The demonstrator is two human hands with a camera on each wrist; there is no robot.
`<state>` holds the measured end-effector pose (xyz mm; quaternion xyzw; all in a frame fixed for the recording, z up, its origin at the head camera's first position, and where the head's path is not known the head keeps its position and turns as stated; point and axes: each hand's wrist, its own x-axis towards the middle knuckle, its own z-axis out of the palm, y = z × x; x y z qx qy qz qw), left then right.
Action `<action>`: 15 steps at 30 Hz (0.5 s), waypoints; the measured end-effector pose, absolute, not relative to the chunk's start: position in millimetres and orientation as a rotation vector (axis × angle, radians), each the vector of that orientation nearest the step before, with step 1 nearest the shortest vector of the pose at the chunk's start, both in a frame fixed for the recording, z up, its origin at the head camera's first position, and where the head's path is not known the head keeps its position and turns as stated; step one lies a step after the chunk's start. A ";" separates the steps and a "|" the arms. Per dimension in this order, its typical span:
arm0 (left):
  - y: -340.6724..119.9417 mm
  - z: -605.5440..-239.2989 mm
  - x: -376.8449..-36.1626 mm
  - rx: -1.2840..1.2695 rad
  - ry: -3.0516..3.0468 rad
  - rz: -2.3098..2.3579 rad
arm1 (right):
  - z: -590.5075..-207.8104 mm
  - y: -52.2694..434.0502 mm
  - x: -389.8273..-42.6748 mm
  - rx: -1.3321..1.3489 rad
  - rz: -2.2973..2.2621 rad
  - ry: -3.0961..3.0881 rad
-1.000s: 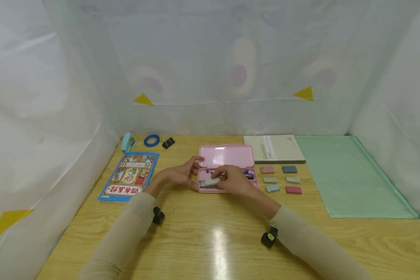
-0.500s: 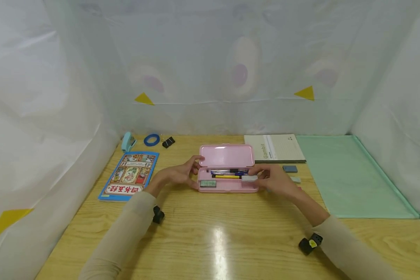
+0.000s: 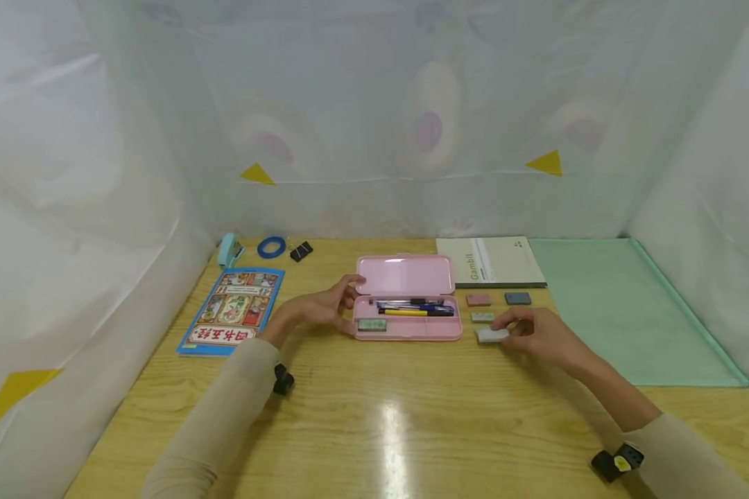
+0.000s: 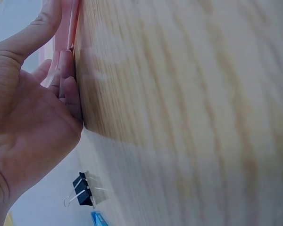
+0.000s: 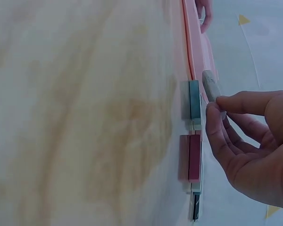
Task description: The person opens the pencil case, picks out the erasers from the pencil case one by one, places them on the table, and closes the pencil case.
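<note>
A pink pencil case [image 3: 406, 335] lies with its lid raised on the wooden table. Its tray holds several pens [image 3: 415, 308], one of them yellow, and a green eraser [image 3: 372, 324] at the left. My left hand [image 3: 321, 309] holds the case's left end, thumb at the front corner and fingers by the lid. To the right of the case, my right hand [image 3: 543, 338] pinches a pale grey eraser [image 3: 492, 335] between thumb and fingers. In the right wrist view this eraser is raised beside a teal eraser [image 5: 194, 101], and a dark pink eraser [image 5: 194, 157] is nearer.
Other erasers, pink [image 3: 478, 299], blue [image 3: 517, 298] and patterned [image 3: 483, 317], lie near the right hand. Behind stands a notebook [image 3: 499, 262] beside a green mat bag [image 3: 643, 312]. At left are a book [image 3: 232, 312], stapler [image 3: 229, 250], blue tape ring [image 3: 271, 247] and black binder clip [image 3: 301, 251].
My right hand has lifted the pale grey eraser from the pencil case and carried it right, over the loose erasers. The left hand stays at the case.
</note>
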<state>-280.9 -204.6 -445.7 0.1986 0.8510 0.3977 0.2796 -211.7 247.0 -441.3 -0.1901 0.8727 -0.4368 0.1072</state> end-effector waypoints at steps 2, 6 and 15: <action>-205.4 -445.8 -282.3 0.540 2.281 1.067 | -442.7 248.7 -208.2 -0.569 -1.275 2.561; -207.2 -446.6 -283.5 0.544 2.279 1.066 | -445.9 248.3 -204.4 -0.613 -1.243 2.553; -206.0 -447.2 -283.1 0.549 2.278 1.058 | -446.2 245.4 -201.7 -0.610 -1.228 2.559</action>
